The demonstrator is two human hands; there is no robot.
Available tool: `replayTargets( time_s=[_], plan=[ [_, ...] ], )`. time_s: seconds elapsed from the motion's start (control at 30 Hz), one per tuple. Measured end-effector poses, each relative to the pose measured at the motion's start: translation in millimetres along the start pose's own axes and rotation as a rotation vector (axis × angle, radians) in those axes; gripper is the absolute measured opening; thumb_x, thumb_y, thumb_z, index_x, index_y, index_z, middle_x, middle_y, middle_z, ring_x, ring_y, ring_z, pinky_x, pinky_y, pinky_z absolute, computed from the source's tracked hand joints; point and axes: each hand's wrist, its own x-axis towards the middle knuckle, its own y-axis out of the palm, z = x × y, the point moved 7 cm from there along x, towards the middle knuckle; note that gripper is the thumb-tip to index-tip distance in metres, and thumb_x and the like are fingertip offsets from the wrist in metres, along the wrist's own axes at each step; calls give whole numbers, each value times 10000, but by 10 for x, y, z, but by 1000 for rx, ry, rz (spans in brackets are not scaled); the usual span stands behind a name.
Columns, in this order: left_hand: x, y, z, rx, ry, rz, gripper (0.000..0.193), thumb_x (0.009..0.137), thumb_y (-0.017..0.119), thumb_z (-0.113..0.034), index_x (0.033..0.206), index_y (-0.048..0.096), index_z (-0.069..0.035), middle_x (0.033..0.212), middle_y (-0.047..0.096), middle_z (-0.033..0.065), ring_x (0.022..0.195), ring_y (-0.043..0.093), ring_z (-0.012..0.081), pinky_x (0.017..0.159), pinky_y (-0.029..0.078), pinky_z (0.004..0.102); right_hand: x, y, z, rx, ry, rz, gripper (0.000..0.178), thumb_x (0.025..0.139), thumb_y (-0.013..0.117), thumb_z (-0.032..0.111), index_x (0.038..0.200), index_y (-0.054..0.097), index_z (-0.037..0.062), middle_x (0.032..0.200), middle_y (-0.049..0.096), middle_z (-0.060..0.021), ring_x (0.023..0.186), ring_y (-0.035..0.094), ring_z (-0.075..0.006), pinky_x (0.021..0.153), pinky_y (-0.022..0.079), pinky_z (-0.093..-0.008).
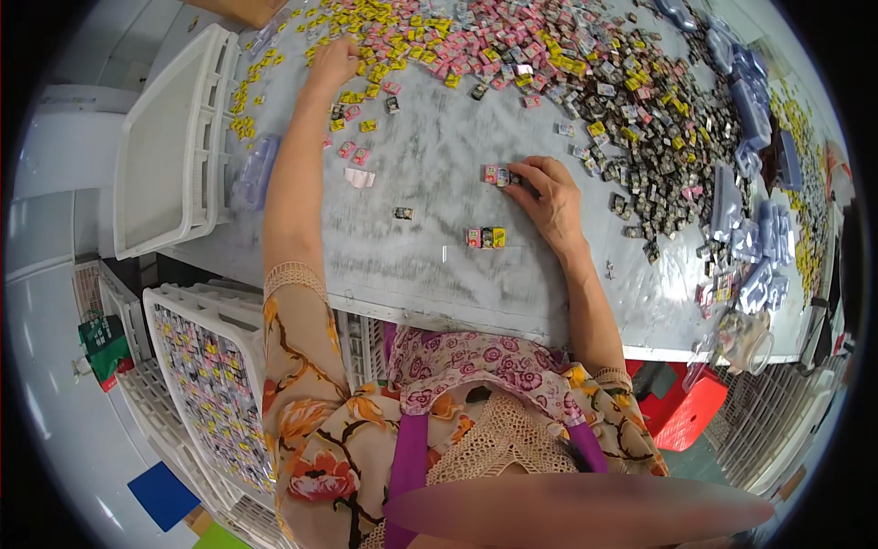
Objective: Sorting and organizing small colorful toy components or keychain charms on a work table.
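A sideways row of packets [496, 175] is pinched at its right end by the right hand [549, 199], while yellow packets [373, 91] are approached by the left hand [335, 62], whose grip cannot be told.

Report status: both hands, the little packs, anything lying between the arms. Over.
Left hand at yellow packs, grip unclear. Right hand gripping short pack row. Between arms: pink-black-yellow trio, lone dark pack, white scrap.

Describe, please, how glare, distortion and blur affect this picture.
Head view: the fisheye lens bows the front edge of the table and leaves black corners; pale glare lies toward the table's right front; a blurred oval patch covers part of the bottom; the left hand and right hand look fairly sharp.
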Motion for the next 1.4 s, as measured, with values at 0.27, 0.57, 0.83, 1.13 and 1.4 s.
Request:
replayTargets(
  time_s=[0.27,0.57,0.83,1.13,1.4],
  plan=[
    [-708,-391,-375,-376,-156,-117,203,783,732,-208,935,733,-75,843,738,84,767,700,190,707,544,314,-2,-35,-29,15,8,0,324,781,802,162,1085,721,84,1071,664,-76,922,647,-244,713,555,-333],
    [-1829,229,-1780,-1047,-68,734,173,871,703,-103,1025,649,-45,789,636,-27,683,589,46,537,426,206,-40,-38,-95,215,133,-4,236,874,719,96,1107,710,58,1065,666,-84,834,664,-226,708,539,-310],
    [-1986,195,-1650,-783,-69,689,174,879,679,-77,1043,643,-31,773,643,0,693,612,92,579,466,242,-54,-57,-77,161,39,-43,229,865,712,54,1094,709,44,1029,668,-81,813,664,-217,701,533,-300],
    [-1936,-263,-1810,-73,336,59,368,783,760,-123,1135,681,-52,1062,667,120,1008,621,305,877,499,398,-65,-23,-104,178,74,-36,215,861,723,73,1074,715,47,1024,671,-77,804,664,-215,696,531,-299],
    [-1965,76,-1993,-436,179,240,317,786,752,-78,1092,701,-16,1000,660,109,873,647,294,807,522,380,-36,-25,-68,161,37,-44,215,852,728,59,1066,717,45,1020,673,-83,813,661,-213,699,533,-297]
  ],
)
